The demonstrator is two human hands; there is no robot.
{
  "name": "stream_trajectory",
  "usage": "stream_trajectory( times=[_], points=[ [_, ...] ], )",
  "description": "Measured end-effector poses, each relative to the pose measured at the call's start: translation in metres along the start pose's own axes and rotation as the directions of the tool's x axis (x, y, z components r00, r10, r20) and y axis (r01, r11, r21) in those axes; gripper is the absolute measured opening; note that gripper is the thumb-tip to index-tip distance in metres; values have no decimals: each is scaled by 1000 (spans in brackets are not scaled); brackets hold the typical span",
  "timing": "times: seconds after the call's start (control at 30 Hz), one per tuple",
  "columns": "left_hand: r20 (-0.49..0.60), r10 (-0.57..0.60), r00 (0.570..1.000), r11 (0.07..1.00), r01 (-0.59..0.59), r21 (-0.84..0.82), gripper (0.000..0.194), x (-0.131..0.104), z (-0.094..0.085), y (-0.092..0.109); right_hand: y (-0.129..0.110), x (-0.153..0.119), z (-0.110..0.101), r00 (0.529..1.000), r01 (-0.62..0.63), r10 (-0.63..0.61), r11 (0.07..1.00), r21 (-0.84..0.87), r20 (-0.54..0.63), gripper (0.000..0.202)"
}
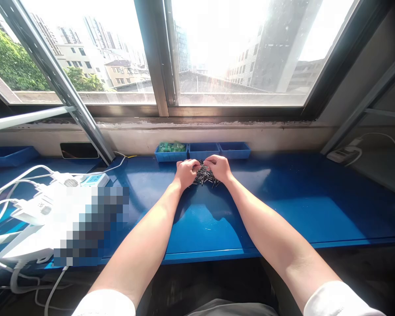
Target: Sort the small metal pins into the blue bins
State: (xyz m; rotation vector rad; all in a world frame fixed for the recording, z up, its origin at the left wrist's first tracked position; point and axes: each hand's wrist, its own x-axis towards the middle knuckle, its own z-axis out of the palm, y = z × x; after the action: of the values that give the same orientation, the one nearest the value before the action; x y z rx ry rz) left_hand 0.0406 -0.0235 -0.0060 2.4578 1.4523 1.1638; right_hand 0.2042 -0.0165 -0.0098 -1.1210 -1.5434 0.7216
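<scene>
A pile of small dark, thin metal-looking pieces (204, 175) lies on the blue tabletop. At its left side is my left hand (186, 171), with fingers bent together at the upper edge of the pile. My right hand (219, 167) is at the pile's right side, thumb and fingers pinched. Whatever either hand holds is too small to make out. Just behind the hands stand joined blue bins: the left one (171, 156) has green pieces in it, while the middle bin (204, 154) and right bin (234, 153) show dark insides.
White plugs and cables (39, 206) crowd the left of the blue table (316, 215). A metal post (88, 131) rises behind them. Another blue tray (11, 156) sits far left, near a dark flat object (79, 150). A window spans the back.
</scene>
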Motion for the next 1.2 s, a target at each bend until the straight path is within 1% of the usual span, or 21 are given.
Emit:
stream_trajectory(
  times=[0.1,0.17,0.23,0.37,0.47,0.57,0.8,0.97,1.07,1.2],
  points=[
    [-36,-52,998,999,52,-8,21,0,-3,-1,-2,-1,-4,1000,-29,29,998,-51,-12,20],
    [-36,-86,996,996,86,-1,24,1,-5,1,-4,0,-6,1000,-17,17,994,-108,-5,27],
    [-23,-107,994,994,108,18,25,1,-6,4,-5,1,-6,1000,12,-10,990,-138,12,30],
    [28,-151,988,987,149,62,27,1,-8,10,-6,3,-3,997,54,-50,996,-77,57,29],
    [61,-183,981,981,179,73,28,0,-9,11,-5,1,-1,990,119,-110,986,-119,86,25],
    [79,-189,979,981,185,63,28,0,-9,11,-6,-2,-1,984,164,-150,970,-177,91,22],
    [120,-202,972,979,197,53,28,-1,-11,13,-8,-4,-3,986,161,-151,967,-200,63,22],
    [101,-182,978,982,176,60,27,0,-10,10,-8,-4,-3,980,198,-200,958,-209,13,20],
    [100,-178,979,983,173,61,27,0,-9,9,-8,-4,-5,981,191,-194,967,-172,0,19],
    [107,-183,977,983,178,51,28,0,-10,8,-10,-5,-8,989,142,-139,988,-68,54,23]
  ],
)
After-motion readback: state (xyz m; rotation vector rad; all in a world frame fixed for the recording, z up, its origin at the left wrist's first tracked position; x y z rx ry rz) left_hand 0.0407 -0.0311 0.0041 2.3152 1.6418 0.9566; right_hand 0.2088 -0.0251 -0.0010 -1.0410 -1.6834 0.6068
